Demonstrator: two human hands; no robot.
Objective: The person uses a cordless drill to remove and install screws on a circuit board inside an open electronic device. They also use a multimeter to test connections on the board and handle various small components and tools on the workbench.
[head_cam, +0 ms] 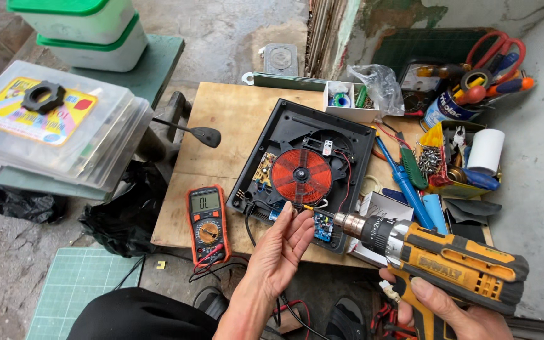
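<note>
An opened black induction cooker base [297, 119] lies on a wooden board [221, 119], its round red-copper coil [301, 175] and circuit boards exposed. My left hand [283, 244] rests at the cooker's near edge, fingers together, fingertips pinching the tip of the drill's bit. My right hand [448, 307] grips a yellow and black cordless drill [439, 261], whose chuck points left toward my left fingertips. An orange multimeter [208, 223] with red and black leads lies on the board left of the cooker.
Right of the cooker lie blue screwdrivers [404, 182], a small white box [382, 211], a tray of screws and a white roll [485, 151], and a can of tools [467, 94]. Stacked clear plastic boxes [58, 126] stand at left; a green cutting mat [73, 286] lies on the floor.
</note>
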